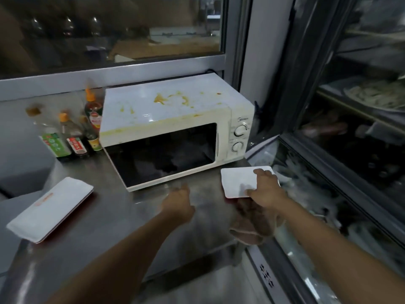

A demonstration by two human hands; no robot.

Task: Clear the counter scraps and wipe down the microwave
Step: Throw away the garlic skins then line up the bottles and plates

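On the steel bench (105, 218), front of the window: microwave, white card, cloth, two hands.

Item 1, microwave (175, 130): white, door shut, yellow-orange smears (173, 98) across its top; sits just beyond both hands. Item 2, right hand (266, 186): grip clenched on a white card (237, 182), thumb and fingers pinching its near right edge; card lies flat at the bench's right end, just before the microwave's dials. Item 3, brownish cloth (255, 224): bunched directly under the right wrist, hanging over the bench edge. Item 4, left hand (178, 205): grip released, fingers pointing forward, low over bare steel, left of the right hand and near the microwave door. Item 5, flat white packet (51, 208): well left of the left hand. Item 6, sauce bottles (74, 132): far left, beside the microwave.
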